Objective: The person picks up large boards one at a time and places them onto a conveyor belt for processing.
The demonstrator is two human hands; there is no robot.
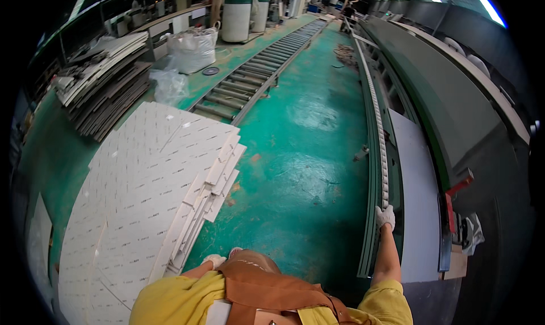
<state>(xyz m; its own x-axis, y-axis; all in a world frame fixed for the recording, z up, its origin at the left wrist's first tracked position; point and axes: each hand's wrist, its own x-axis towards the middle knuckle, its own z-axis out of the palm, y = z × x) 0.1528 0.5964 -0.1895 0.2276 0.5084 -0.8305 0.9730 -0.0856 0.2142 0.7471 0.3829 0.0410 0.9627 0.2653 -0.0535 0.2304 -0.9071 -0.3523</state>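
Observation:
My right hand (386,217), in a whitish work glove, is at the near end of a long rail lined with white segments (377,120). Its thumb and fingers lie on either side of that rail, which runs along the green-edged machine. Down at my left side is my left hand (214,260), gloved too, close to the near right corner of a stack of white boards (142,177). My body partly covers that hand, and its fingers are too small to make out. Dark marks dot the top board's film, and the boards' edges are uneven on the right.
A roller conveyor (255,72) stretches away ahead over the green floor (306,132). At the left are piled grey sheets (108,92) and a white bulk bag (192,49). A pale panel (413,183) lies on the machine, beside a red lever (458,184).

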